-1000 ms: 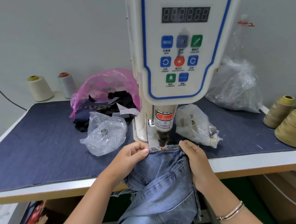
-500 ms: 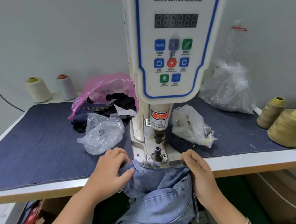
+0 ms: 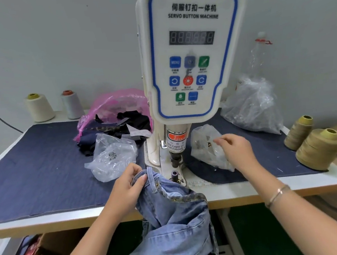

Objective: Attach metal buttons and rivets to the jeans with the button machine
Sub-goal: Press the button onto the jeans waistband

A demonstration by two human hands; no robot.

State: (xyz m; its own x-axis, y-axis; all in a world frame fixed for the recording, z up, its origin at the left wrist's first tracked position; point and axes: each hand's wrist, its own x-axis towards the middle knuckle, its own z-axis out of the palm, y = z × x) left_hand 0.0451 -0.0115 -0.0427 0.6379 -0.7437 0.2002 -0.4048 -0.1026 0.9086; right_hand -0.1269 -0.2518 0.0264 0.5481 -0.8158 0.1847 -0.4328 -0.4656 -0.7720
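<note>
**Right hand leaves the jeans for the parts bag**

The jeans (image 3: 171, 205) hang over the worktop (image 3: 251, 189) edge, waistband pulled back from the machine (image 3: 188, 63) die (image 3: 174, 174), which now stands bare. The left hand (image 3: 126, 187) still pinches the waistband, fingers clamped on the denim. The right hand (image 3: 235, 151) has let go and reaches to the clear bag (image 3: 204, 144), fingers loosely apart, probably fetching the next button.
</note>
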